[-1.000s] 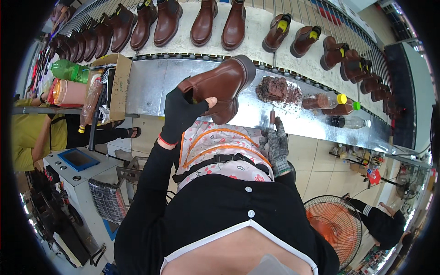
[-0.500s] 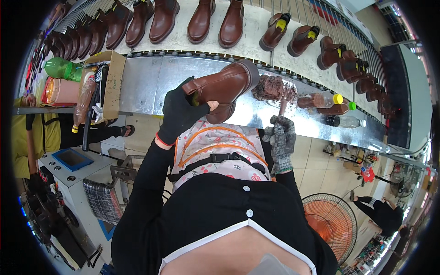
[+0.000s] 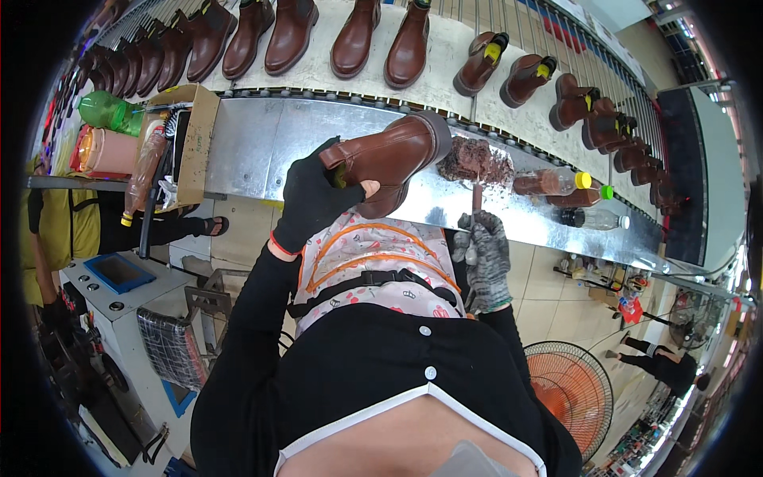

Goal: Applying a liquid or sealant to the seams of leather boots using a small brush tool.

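Centre frame, black-gloved left hand (image 3: pixel 314 203) fingers clench a glossy brown boot (image 3: pixel 389 159); grey-gloved right hand (image 3: pixel 486 258) grips a brush handle (image 3: pixel 475 203).

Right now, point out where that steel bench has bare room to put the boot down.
Free: the steel bench between the cardboard box and the boot held up in the left hand. Crowded: right of the boot, with the brush the right hand grips and the bottles lying there.

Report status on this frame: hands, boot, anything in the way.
Left hand black-gloved, gripping brown boot at its opening, raised over steel bench. Right hand grey-gloved, holding brush, bristles beside boot's toe. Bottles lie right, apart.
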`<action>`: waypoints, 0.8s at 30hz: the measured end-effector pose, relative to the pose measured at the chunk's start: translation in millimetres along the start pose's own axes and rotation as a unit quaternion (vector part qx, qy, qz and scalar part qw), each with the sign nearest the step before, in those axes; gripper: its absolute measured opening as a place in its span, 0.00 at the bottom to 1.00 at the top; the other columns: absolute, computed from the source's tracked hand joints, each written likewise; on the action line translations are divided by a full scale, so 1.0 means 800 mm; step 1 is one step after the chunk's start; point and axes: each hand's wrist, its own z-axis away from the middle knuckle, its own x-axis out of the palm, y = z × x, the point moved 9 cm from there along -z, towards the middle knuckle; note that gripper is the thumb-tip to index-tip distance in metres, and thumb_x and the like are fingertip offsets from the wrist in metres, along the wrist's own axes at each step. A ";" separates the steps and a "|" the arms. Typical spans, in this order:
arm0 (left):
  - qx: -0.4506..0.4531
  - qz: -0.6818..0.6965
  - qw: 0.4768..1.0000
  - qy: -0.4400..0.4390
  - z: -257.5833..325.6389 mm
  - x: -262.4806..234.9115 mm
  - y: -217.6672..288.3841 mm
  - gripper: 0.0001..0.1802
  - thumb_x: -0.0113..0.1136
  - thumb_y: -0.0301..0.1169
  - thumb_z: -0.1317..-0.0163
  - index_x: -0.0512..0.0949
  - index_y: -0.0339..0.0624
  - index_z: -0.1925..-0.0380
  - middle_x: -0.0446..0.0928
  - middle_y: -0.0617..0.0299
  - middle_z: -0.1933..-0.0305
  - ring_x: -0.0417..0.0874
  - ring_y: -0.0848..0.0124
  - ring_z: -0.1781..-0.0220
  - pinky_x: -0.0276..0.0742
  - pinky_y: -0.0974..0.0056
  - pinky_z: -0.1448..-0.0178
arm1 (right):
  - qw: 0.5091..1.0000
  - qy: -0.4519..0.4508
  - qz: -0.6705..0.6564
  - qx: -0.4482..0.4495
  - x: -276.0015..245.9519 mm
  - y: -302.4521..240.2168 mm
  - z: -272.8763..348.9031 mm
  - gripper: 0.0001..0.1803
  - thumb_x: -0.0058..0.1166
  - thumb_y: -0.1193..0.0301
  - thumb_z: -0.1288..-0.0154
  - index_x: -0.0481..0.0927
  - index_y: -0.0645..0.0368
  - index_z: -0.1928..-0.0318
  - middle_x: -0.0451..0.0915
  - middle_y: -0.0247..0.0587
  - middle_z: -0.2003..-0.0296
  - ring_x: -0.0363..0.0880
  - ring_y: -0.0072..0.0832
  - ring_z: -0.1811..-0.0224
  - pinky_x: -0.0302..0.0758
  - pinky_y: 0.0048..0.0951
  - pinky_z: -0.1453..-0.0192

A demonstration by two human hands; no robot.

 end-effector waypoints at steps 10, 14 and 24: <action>0.000 -0.029 1.000 -0.011 0.001 0.003 0.000 0.28 0.73 0.42 0.59 0.78 0.41 0.59 0.81 0.57 0.71 0.82 0.67 0.73 0.76 0.67 0.67 | 0.899 -0.147 0.403 -0.088 0.112 -0.138 0.022 0.18 0.51 0.75 0.41 0.75 0.61 0.49 0.78 0.46 0.55 0.79 0.25 0.60 0.77 0.22 0.65; 0.005 -0.031 0.999 -0.011 0.000 0.004 0.004 0.27 0.73 0.42 0.59 0.78 0.41 0.59 0.81 0.57 0.71 0.82 0.67 0.73 0.77 0.67 0.67 | 0.737 -0.211 0.550 -0.332 0.174 -0.178 0.054 0.16 0.51 0.70 0.45 0.80 0.60 0.55 0.80 0.43 0.57 0.78 0.37 0.53 0.71 0.35 0.45; -0.008 -0.046 0.999 -0.015 0.001 0.003 0.003 0.27 0.73 0.42 0.58 0.78 0.40 0.59 0.81 0.58 0.73 0.82 0.68 0.73 0.76 0.67 0.67 | 0.694 -0.236 0.585 -0.347 0.185 -0.171 0.056 0.28 0.46 0.48 0.43 0.80 0.58 0.55 0.81 0.44 0.57 0.79 0.40 0.54 0.73 0.37 0.48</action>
